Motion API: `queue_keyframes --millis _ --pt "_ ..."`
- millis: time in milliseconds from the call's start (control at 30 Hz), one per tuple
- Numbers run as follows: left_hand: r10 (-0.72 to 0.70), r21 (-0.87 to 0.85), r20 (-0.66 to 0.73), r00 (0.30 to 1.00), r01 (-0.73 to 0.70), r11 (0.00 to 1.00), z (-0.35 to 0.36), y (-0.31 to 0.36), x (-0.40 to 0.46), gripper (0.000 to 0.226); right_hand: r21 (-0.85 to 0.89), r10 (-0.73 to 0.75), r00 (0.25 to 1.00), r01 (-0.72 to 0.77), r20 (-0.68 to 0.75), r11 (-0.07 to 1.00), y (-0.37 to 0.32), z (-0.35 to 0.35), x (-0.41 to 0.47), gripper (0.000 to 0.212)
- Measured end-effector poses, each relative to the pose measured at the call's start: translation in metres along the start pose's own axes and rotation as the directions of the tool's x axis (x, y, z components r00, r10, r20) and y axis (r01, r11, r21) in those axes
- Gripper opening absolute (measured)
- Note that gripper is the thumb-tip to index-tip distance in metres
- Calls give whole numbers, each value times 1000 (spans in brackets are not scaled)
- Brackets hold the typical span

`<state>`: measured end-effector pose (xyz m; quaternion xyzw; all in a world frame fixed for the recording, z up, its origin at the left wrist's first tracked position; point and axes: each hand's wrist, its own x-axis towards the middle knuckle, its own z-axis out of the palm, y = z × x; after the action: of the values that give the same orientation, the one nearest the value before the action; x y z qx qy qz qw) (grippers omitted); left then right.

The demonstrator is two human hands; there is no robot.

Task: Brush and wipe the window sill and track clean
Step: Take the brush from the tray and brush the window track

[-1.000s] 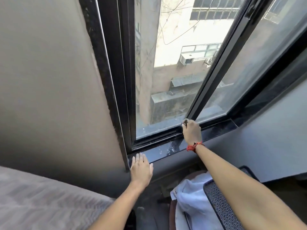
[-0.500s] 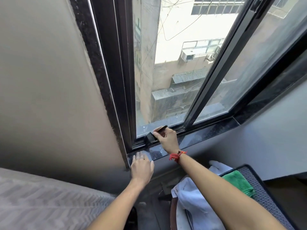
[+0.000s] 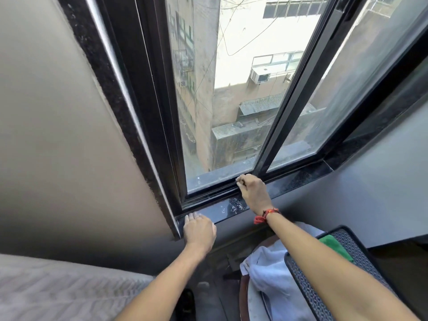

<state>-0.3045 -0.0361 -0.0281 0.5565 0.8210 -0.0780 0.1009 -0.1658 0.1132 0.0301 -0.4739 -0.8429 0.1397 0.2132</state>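
Note:
The dark polished window sill (image 3: 298, 179) runs from lower left to right under the black window frame. Just behind it lies the black track (image 3: 208, 195) below the glass. My right hand (image 3: 253, 189), with a red thread band at the wrist, is closed around a small brush, almost fully hidden in the fist, and presses it into the track near the sash's upright bar. My left hand (image 3: 199, 229) lies flat, palm down, on the sill's left end by the wall corner. White dust specks (image 3: 234, 206) dot the sill between the hands.
A black upright sash bar (image 3: 289, 107) divides the panes. A grey wall (image 3: 58, 135) stands at left and a bed cover (image 3: 58, 288) at lower left. Below right, a chair holds a white cloth (image 3: 268, 274), a green cloth (image 3: 333, 245) and a patterned black tray (image 3: 356, 249).
My right hand swept the brush left along the track half a second ago and has now come back right toward the sash bar. My left hand has stayed flat on the sill.

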Motion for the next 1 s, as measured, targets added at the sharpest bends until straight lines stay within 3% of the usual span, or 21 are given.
queue_keyframes --millis 100,233,333,400,500,567,833,933,1000 --pt "-23 -26 -5 1000 23 999 -14 11 9 50 347 179 981 -196 81 917 -20 11 0 14" --pt "36 -102 -119 992 -49 994 -22 25 14 67 638 385 889 -450 250 625 -11 11 1 20" --pt "180 -152 -214 960 -214 965 -24 40 20 76 814 569 770 -510 288 279 30 -5 -1 5" --pt "362 -150 -232 903 -401 904 -21 51 28 72 827 670 684 -531 290 185 67 -19 -1 5" --pt "587 -120 -209 782 -616 779 -17 76 47 67 806 772 573 -575 276 138 118 -34 7 15" --pt "630 -114 -178 756 -652 749 -15 94 61 66 797 781 549 -593 297 114 140 -41 15 13" --pt "636 -133 10 772 -629 766 -9 158 103 68 643 798 498 -742 340 189 179 -33 36 11" --pt "631 -114 61 774 -622 774 -7 165 106 68 555 837 479 -786 266 273 178 -25 26 18" --pt "630 -114 41 775 -623 774 -8 165 103 68 542 839 507 -769 198 337 171 -27 12 19"
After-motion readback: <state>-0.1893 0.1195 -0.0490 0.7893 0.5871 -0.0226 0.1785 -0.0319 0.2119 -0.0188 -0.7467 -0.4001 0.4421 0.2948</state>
